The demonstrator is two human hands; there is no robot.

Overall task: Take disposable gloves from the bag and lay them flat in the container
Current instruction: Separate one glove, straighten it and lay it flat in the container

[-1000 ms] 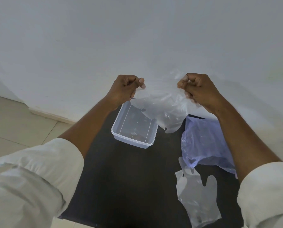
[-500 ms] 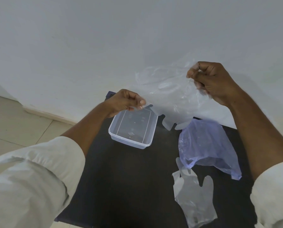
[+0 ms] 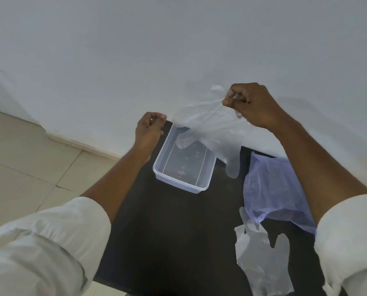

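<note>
Glove (image 3: 212,127) now lower, over container (image 3: 183,165); right hand (image 3: 251,105) grip pinching glove, left hand (image 3: 149,129) grip still pinching its edge

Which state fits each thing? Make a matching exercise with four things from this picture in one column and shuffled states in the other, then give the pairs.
Things:
1. held glove
2. container
3. bag
4. spare glove

States:
A. bluish, crumpled on the mat
B. lying flat near the right sleeve
C. stretched between both hands
D. clear, open, standing on the mat

Pairs: 1-C, 2-D, 3-A, 4-B
</note>
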